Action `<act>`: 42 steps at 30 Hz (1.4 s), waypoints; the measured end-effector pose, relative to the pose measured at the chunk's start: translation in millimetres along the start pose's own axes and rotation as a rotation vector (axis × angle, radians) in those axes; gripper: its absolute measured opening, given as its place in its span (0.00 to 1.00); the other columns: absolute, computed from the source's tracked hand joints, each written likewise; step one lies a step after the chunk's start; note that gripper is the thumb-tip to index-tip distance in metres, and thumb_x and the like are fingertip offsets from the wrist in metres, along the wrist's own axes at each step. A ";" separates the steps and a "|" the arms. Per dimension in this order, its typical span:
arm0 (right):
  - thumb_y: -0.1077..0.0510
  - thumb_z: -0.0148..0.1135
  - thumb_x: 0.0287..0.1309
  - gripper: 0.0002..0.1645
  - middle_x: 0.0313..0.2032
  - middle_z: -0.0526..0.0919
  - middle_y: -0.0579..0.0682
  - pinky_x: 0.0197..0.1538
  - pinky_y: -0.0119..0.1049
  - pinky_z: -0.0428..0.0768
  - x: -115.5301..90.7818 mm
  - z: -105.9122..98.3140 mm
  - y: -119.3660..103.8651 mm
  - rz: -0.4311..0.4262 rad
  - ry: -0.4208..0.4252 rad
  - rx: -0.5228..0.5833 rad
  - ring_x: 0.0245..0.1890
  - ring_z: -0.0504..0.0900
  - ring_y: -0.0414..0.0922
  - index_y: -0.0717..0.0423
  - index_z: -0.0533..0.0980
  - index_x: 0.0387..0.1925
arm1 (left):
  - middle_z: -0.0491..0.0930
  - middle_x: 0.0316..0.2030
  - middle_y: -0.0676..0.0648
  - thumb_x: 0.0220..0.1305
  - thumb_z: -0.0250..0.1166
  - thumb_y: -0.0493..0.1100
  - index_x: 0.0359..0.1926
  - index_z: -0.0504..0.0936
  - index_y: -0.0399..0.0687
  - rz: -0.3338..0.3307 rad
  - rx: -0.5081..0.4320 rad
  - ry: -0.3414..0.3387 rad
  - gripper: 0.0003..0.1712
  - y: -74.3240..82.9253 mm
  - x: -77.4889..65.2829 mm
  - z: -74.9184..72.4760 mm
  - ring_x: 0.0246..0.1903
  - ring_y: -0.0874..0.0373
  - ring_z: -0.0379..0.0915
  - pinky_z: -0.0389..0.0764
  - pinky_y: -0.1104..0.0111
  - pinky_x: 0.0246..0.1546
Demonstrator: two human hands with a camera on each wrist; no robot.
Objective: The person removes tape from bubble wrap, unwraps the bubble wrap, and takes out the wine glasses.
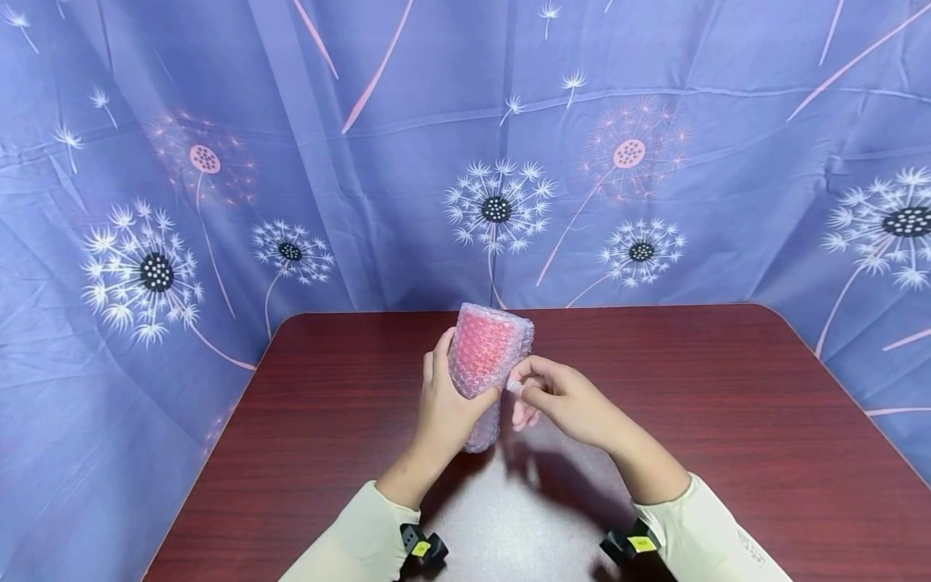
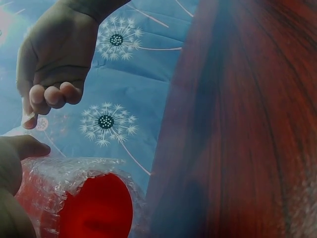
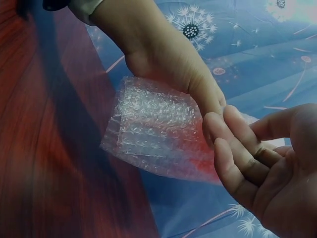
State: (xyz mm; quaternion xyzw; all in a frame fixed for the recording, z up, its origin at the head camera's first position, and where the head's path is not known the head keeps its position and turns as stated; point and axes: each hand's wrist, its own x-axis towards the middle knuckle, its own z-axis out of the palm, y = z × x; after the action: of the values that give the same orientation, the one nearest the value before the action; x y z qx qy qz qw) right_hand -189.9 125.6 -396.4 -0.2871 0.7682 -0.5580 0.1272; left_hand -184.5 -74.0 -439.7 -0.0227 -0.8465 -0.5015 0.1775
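Observation:
My left hand (image 1: 452,408) grips a bundle of clear bubble wrap (image 1: 482,416) around a red object (image 1: 483,343), thumb on the near side and fingers round the left. The bundle is held tilted above the table. In the left wrist view, a smooth, rounded red end (image 2: 101,206) shows at the opening of the wrap. My right hand (image 1: 570,398) is close beside the bundle's right side, pinching a small whitish piece (image 1: 515,387) between thumb and index finger; its other fingers curl loosely. In the right wrist view, folded wrap (image 3: 153,119) extends below the left hand.
A dark red wood-grain table (image 1: 349,372) lies under both hands, with a bright reflection near its front. Behind it hangs a blue curtain (image 1: 407,186) with dandelion prints. Both wrists wear black camera mounts (image 1: 425,550) at pale sleeves (image 1: 356,537).

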 end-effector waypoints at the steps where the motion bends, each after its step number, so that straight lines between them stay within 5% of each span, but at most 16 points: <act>1: 0.60 0.53 0.74 0.08 0.27 0.87 0.58 0.35 0.44 0.87 0.1 0.1 -0.3 -0.002 -0.001 0.001 0.29 0.88 0.53 0.62 0.74 0.45 | 0.69 0.60 0.45 0.43 0.79 0.49 0.76 0.55 0.70 0.001 -0.001 -0.003 0.61 -0.3 0.0 0.1 0.52 0.50 0.75 0.79 0.54 0.52; 13: 0.63 0.49 0.74 0.09 0.29 0.86 0.59 0.37 0.42 0.86 -1.2 0.1 -4.8 -0.009 0.053 0.071 0.31 0.88 0.50 0.66 0.73 0.45 | 0.70 0.58 0.43 0.45 0.80 0.52 0.76 0.56 0.66 -0.003 0.012 0.021 0.60 -5.9 4.2 -0.1 0.52 0.47 0.75 0.79 0.51 0.53; 21: 0.64 0.51 0.72 0.09 0.30 0.85 0.61 0.42 0.51 0.86 -0.2 -2.0 -6.1 0.010 0.122 0.114 0.32 0.89 0.48 0.68 0.71 0.46 | 0.70 0.61 0.43 0.46 0.81 0.54 0.76 0.56 0.68 -0.019 -0.029 0.003 0.60 -7.3 6.0 -0.5 0.57 0.47 0.74 0.77 0.49 0.58; 42: 0.60 0.48 0.77 0.14 0.39 0.87 0.65 0.46 0.46 0.87 4.1 -6.4 3.3 -0.111 0.193 0.189 0.39 0.90 0.46 0.69 0.71 0.51 | 0.69 0.67 0.44 0.50 0.79 0.54 0.76 0.56 0.61 -0.031 -0.166 -0.064 0.57 -5.1 8.3 0.0 0.61 0.48 0.73 0.75 0.49 0.61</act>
State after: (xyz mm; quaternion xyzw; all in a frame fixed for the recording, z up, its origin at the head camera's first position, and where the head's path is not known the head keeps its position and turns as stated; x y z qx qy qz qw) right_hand -197.6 128.9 -396.7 -0.2609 0.7038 -0.6590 0.0484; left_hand -193.4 -77.7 -441.3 -0.0402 -0.8074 -0.5718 0.1399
